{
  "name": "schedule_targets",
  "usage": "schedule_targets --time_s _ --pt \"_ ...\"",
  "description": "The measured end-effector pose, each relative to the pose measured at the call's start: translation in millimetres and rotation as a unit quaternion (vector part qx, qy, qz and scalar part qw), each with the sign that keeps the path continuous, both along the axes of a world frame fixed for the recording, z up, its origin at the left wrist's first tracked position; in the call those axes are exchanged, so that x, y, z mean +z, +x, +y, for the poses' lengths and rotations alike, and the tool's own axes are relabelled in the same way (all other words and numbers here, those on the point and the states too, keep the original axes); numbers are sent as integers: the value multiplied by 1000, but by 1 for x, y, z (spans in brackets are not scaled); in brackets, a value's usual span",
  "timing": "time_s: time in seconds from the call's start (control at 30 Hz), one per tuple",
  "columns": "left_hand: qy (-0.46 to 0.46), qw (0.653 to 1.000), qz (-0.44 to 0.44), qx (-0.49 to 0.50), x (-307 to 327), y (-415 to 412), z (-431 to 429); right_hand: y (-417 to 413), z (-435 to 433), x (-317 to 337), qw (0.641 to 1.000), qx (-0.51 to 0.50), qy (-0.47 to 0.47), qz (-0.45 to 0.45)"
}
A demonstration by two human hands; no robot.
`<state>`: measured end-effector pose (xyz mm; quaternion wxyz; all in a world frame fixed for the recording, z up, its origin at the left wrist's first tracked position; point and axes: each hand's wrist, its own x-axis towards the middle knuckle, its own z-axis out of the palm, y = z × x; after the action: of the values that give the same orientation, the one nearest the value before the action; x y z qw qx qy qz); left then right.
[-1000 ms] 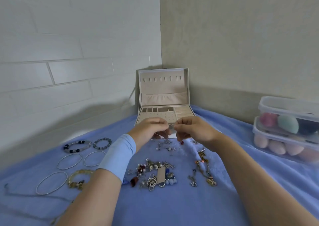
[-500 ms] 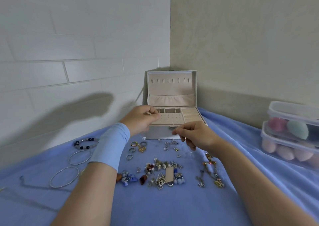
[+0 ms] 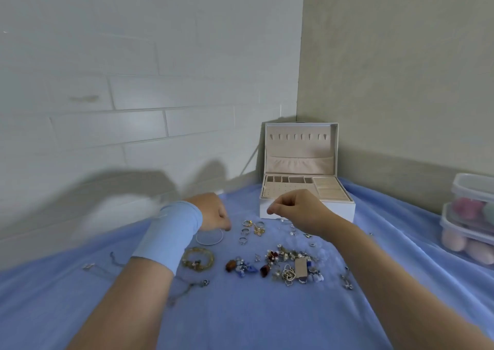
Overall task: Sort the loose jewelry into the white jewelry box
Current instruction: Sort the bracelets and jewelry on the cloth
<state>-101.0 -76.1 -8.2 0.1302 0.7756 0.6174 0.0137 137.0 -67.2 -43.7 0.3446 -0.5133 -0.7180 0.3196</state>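
One white jewelry box [image 3: 307, 208], two clear containers [image 3: 471, 189]. One silver bangle [image 3: 209, 240], one gold bracelet [image 3: 198, 258] (small pieces [image 3: 290, 265]: too tangled to count).

We can read no writing, label, brand or number anywhere, not on the white jewelry box [image 3: 344, 212] or plastic tubs [image 3: 470, 210].
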Motion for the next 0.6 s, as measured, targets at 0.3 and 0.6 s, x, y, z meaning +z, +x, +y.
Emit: schedule_targets --time_s 0.3,0.6 --pt "-16 1000 0 22 12 -84 -48 -91 -21 22 974 118 7 -191" --pt "-66 962 -220 150 -3 -171 -98 -170 -54 31 944 230 -49 -234"
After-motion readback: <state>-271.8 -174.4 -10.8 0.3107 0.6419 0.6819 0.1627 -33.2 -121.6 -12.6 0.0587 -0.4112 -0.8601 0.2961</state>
